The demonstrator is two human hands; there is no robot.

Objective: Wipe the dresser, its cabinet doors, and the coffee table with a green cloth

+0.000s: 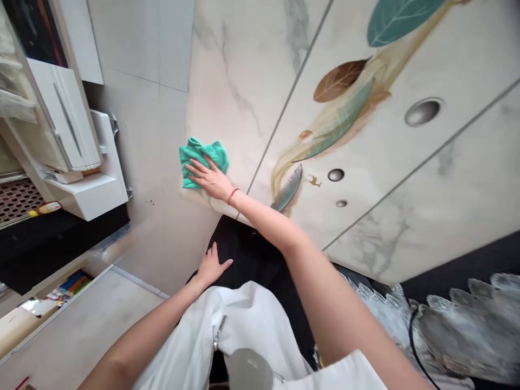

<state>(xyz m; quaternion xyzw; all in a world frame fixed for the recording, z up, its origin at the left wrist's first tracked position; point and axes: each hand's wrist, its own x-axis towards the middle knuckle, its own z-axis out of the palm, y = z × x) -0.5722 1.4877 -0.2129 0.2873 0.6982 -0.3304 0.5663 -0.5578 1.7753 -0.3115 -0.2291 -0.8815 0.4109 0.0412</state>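
Note:
My right hand point(209, 179) presses a green cloth point(219, 155) against a white marble-patterned panel point(227, 92), near its left border. The fingers are spread over the cloth, holding it there; a red string bracelet circles the wrist. The panel carries dark seams, painted leaves point(343, 81) and silver oval spots point(423, 112). Lower down, my left hand point(211, 267) rests on black fabric point(247, 249) at my leg, its thumb and fingers apart and nothing in them.
To the left, a white cabinet-like unit point(87, 195) stands beside a grey surface point(150, 135). A yellow item point(44, 209) lies near a brown grid point(20, 200). At lower right are lacy translucent fabric point(467, 330) and a black cable point(413, 338).

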